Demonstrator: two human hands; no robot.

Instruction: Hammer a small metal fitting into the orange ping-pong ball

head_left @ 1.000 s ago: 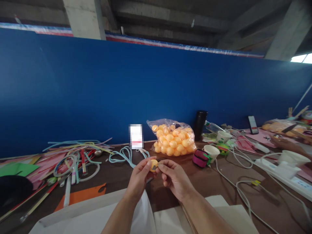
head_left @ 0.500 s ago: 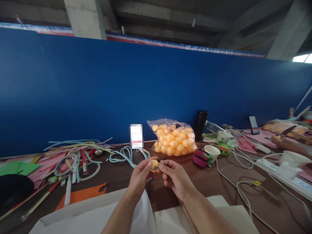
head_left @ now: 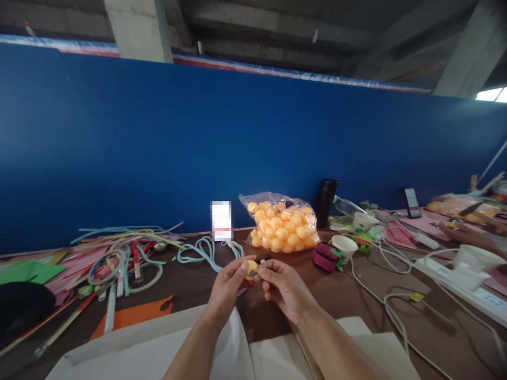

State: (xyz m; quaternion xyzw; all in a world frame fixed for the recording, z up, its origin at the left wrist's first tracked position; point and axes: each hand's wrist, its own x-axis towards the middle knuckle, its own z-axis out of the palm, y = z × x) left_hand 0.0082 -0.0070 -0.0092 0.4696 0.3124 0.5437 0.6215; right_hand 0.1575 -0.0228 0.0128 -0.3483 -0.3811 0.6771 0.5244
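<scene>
Between the thumb and fingers of my left hand is a small orange ping-pong ball with a dark mark on the side facing me. My right hand is closed in a pinch at the ball's right side, thumb and index finger pressed together; what they hold, if anything, is too small to make out. A short dark shape shows just behind the fingertips, mostly hidden. Beyond both hands lies a clear plastic bag full of similar balls.
Light-blue cord and a heap of coloured strips lie left. Orange paper is nearer. To the right are a purple pouch, paper cup, black flask, cables and a power strip. Another person's hand is far right.
Both hands stay in nearly the same place. The ball has turned slightly between the fingers, and the right fingertips have shifted a little against it.
</scene>
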